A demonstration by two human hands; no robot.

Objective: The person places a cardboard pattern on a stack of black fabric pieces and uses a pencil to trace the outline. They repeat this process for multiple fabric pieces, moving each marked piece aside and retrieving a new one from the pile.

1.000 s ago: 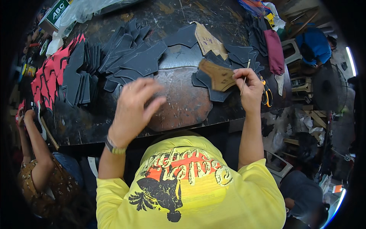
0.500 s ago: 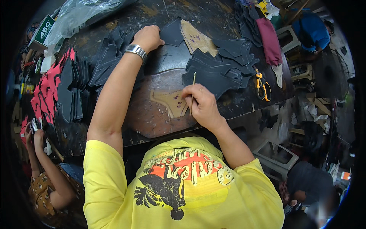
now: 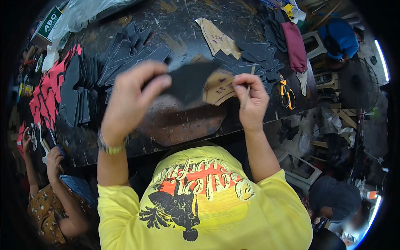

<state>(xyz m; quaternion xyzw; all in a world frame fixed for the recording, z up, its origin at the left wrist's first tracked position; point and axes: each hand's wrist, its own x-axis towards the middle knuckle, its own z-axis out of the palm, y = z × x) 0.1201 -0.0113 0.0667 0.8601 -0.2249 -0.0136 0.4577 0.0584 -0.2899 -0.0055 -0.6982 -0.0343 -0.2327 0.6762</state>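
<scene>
My left hand (image 3: 135, 93), smeared by motion, pinches the left edge of a black cut piece (image 3: 185, 81) of sheet material above the table. In my right hand (image 3: 254, 100) are a brown cardboard template (image 3: 218, 86) with handwritten marks and a thin pen-like stick (image 3: 251, 79), which stands up between the fingers. Template and black piece overlap in the air. Beyond them another brown template (image 3: 216, 37) lies on the table, beside a pile of black cut pieces (image 3: 260, 54).
Left on the dark table (image 3: 183, 16) are stacked black pieces (image 3: 77, 96) and red pieces (image 3: 48, 98). Orange-handled pliers (image 3: 286, 92) and a maroon roll (image 3: 295, 48) lie at the right. A board (image 3: 179, 129) lies before me. A co-worker's hands (image 3: 53, 162) work at far left.
My left hand has brought the black piece from the far side of the table toward me. My right hand has lifted the template off the board and moved right, still holding the stick.
</scene>
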